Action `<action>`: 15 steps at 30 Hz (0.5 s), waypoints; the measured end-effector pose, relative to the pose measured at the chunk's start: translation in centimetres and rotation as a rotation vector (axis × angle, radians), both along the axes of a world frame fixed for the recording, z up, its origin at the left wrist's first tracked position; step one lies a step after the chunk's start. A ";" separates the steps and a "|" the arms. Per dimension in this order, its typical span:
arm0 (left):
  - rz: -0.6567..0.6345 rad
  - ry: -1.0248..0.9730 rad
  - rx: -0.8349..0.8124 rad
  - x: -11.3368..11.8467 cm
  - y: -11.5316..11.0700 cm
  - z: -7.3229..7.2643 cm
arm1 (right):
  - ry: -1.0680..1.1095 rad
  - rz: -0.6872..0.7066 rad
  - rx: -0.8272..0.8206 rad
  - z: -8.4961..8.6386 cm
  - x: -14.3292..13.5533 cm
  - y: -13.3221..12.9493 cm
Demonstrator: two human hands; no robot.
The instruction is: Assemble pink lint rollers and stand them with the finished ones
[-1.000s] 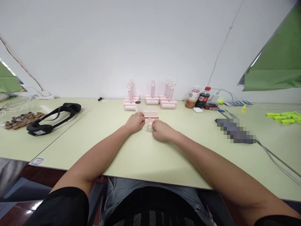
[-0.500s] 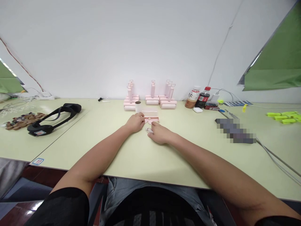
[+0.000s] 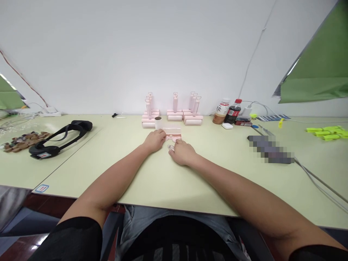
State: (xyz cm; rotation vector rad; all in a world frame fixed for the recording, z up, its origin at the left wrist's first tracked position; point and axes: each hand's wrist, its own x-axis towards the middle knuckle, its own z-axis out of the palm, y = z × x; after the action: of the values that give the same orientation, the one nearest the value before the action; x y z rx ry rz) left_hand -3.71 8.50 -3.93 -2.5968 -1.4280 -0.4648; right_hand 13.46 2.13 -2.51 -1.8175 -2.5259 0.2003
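Observation:
Between my hands lies an opened pink lint roller case point(image 3: 177, 136) with a raised clear cover point(image 3: 173, 130). My left hand point(image 3: 154, 140) is closed at the case's left end, fingers bent over it. At the near right side, my right hand point(image 3: 183, 152) has its fingertips against the pink part. A small clear plastic piece point(image 3: 170, 147) sits at the right thumb and forefinger, seemingly gripped there; its exact shape is too small to tell. Just behind my left hand a white sticky-paper roll point(image 3: 158, 123) stands upright, its lower part hidden.
Several pink lint rollers point(image 3: 174, 115) with upright handles line the wall. Two drink bottles point(image 3: 220, 111) and a white case point(image 3: 227, 126) stand right of them. Farther right are a blurred dark object point(image 3: 270, 149) and yellow-green bundles point(image 3: 327, 132). A black headset point(image 3: 61, 139) lies left.
The view has shifted slightly. My right hand has moved a little left along the pink case, with the clear piece by its thumb. The left hand stays at the case.

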 end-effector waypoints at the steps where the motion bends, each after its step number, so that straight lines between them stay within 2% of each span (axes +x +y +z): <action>1: 0.003 0.004 0.001 0.0 0.1 0.0 | 0.001 0.002 0.003 0.0 0.0 0.0; 15: -0.015 -0.021 0.015 0.0 0.5 -0.4 | -0.012 -0.026 0.087 -0.6 0.4 0.9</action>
State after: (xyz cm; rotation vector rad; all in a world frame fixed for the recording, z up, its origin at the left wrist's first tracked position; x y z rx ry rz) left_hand -3.67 9.04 -4.36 -2.6002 -1.4076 -0.5034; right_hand 13.84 3.03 -3.09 -1.8239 -2.4753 0.0776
